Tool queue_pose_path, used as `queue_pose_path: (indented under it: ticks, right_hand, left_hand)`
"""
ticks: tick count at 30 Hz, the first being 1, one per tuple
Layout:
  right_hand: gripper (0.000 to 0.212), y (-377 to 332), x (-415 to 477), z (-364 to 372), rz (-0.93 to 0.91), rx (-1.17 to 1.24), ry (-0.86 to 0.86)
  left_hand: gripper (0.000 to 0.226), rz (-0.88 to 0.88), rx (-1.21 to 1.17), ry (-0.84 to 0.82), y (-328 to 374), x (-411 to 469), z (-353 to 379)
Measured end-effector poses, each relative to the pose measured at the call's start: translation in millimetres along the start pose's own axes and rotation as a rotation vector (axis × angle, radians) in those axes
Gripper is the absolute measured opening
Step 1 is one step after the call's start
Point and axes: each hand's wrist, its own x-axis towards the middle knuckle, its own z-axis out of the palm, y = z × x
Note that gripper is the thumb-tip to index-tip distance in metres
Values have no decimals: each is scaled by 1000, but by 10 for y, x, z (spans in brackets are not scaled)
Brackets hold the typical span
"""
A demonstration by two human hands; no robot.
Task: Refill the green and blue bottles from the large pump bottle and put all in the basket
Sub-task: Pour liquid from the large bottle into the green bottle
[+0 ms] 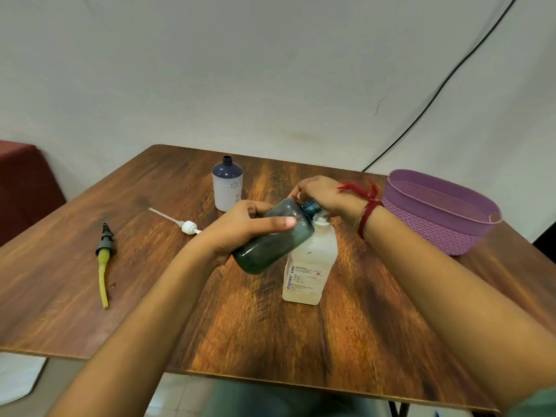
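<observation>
two bottles met at centre frame
left hand (240,227) gripped the tilted green bottle (270,240); right hand (322,194) clasped the head of the large pump bottle (310,266).

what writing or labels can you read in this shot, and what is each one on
"BIOCHEK CHG": printed vertically up the left edge of the label on the large pump bottle.
The rest of that label, small print and a red mark, is too small to read.
Blue-topped bottle: only a dot pattern, no words.
Green bottle and purple basket: no text visible.
</observation>
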Motion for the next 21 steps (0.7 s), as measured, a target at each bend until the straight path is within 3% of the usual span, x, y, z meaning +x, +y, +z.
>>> queue_pose_path:
  ticks: [6, 10, 14, 17, 21]
  right_hand:
    - [19, -115, 2, -75, -5, -79, 11]
    - [29, 15, 5, 22, -11, -7, 39]
    - [24, -71, 16, -43, -6, -144, 18]
    - [21, -79, 26, -57, 18, -70, 19]
    - [27, 29, 8, 15, 11, 19, 78]
  left_hand:
    - [57, 34, -7, 8, 45, 4, -30]
    - [44, 19, 5, 24, -30, 15, -20]
    - [37, 10, -16, 51, -33, 17, 15]
    - [34, 17, 0, 51, -1, 13, -4]
    - [51, 1, 27, 47, -29, 19, -4]
